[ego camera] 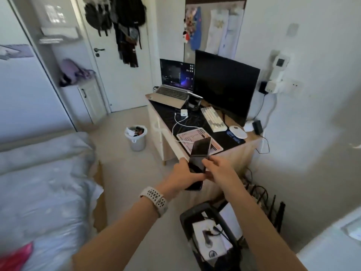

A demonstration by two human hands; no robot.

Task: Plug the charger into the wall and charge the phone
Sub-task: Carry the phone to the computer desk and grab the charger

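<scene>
Gripping the dark phone [199, 153] by its lower half, the left hand [180, 176] has its fingers wrapped around the body and holds the device upright in the air just in front of the desk [252, 147] corner. The right hand [218, 170] pinches the phone's right edge between thumb and fingers. A white charger [184, 112] with its white cable [180, 126] lies on the desk mat, apart from the phone.

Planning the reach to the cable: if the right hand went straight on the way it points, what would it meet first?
Probably the phone, which the right hand already touches; beyond it, the pink sheet on the desk. Depth is unclear.
</scene>
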